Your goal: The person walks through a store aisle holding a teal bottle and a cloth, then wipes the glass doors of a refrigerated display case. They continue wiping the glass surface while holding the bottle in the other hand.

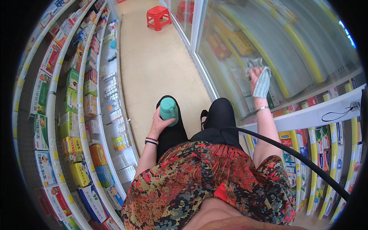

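Observation:
A teal bottle with a lid and a side loop (167, 107) is gripped by my left hand (158, 122), just above or against my left thigh. My right hand (253, 77) reaches out to the right, holding a pale blue-green textured cloth (262, 83). Part of the cloth bunches up beyond the fingers. Both cloth and hand are at the glass door (214, 69) of a cabinet; whether they touch the pane I cannot tell. Behind the glass are boxes, partly blurred by reflections.
Shelves of medicine boxes (70, 123) line the left side. A red plastic stool (158, 17) stands ahead on the beige floor (155, 63). At the right, a white frame (304, 110) carries a looped black cord (336, 116). A black strap or cable (290, 146) crosses beside my right arm.

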Demonstrator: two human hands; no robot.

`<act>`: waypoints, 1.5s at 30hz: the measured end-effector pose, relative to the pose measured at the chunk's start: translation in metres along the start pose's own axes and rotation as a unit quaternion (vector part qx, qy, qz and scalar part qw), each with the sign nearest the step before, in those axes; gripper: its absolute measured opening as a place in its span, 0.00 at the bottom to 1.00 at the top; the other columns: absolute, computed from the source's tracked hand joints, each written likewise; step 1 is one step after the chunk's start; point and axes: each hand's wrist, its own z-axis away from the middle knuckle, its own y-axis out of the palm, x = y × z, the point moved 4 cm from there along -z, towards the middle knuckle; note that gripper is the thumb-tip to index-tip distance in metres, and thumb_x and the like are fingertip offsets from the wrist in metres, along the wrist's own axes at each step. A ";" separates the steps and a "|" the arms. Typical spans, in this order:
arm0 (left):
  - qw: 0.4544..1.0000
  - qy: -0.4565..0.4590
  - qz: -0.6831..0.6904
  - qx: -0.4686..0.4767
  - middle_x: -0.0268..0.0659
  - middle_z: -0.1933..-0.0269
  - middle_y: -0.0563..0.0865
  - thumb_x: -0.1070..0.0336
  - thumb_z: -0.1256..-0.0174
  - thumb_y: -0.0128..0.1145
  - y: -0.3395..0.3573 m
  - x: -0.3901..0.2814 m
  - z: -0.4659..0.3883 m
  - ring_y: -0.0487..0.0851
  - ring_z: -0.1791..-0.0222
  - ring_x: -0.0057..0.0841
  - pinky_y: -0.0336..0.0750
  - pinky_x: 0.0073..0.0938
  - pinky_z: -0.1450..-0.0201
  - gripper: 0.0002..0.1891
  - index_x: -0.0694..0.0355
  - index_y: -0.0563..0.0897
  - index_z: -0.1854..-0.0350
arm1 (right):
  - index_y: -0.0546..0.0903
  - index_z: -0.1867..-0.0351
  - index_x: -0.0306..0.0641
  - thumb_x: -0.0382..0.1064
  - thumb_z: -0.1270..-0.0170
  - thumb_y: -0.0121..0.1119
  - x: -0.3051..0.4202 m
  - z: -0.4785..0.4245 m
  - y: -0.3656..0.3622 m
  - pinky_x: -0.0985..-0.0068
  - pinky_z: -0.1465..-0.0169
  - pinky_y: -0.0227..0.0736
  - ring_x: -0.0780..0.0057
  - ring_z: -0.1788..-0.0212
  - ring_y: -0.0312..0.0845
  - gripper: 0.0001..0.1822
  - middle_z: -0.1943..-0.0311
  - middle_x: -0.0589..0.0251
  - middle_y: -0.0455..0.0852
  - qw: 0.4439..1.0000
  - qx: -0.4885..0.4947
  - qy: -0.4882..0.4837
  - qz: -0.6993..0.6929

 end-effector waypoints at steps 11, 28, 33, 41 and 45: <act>1.000 -0.004 0.022 0.005 0.36 0.43 0.80 0.65 0.58 0.75 0.001 -0.006 0.002 0.77 0.43 0.26 0.69 0.31 0.37 0.41 0.63 0.70 0.36 | 0.75 0.69 0.38 0.37 0.43 0.55 -0.089 0.243 0.079 0.64 0.55 0.68 0.54 0.61 0.72 0.06 0.68 0.55 0.76 0.945 0.188 0.176 -0.202; 0.998 0.045 -0.002 0.041 0.37 0.48 0.82 0.63 0.57 0.75 0.033 -0.081 -0.016 0.79 0.47 0.25 0.73 0.30 0.41 0.36 0.64 0.74 0.41 | 0.82 0.76 0.41 0.36 0.50 0.56 0.023 0.002 0.001 0.62 0.56 0.70 0.60 0.62 0.76 0.05 0.72 0.57 0.79 0.978 -0.016 -0.200 0.055; 0.994 0.042 0.055 0.083 0.37 0.49 0.82 0.64 0.55 0.75 0.057 -0.131 -0.019 0.80 0.48 0.25 0.73 0.30 0.41 0.35 0.64 0.74 0.42 | 0.78 0.73 0.38 0.36 0.46 0.61 0.025 0.002 -0.013 0.62 0.54 0.69 0.56 0.61 0.74 0.05 0.71 0.54 0.78 0.996 0.008 -0.078 -0.033; 0.989 0.021 0.096 0.111 0.37 0.49 0.82 0.64 0.55 0.75 0.070 -0.146 -0.021 0.80 0.47 0.25 0.73 0.32 0.40 0.35 0.63 0.73 0.41 | 0.74 0.62 0.35 0.36 0.37 0.54 -0.024 0.161 0.028 0.67 0.56 0.72 0.63 0.63 0.73 0.07 0.67 0.59 0.76 0.986 0.163 -0.030 -0.008; 0.992 0.034 0.061 0.104 0.37 0.49 0.82 0.63 0.55 0.75 0.072 -0.150 -0.022 0.80 0.48 0.26 0.74 0.32 0.40 0.36 0.64 0.73 0.41 | 0.79 0.67 0.39 0.35 0.42 0.56 -0.021 0.208 0.010 0.67 0.60 0.72 0.64 0.67 0.75 0.04 0.69 0.60 0.78 0.982 0.181 -0.012 -0.057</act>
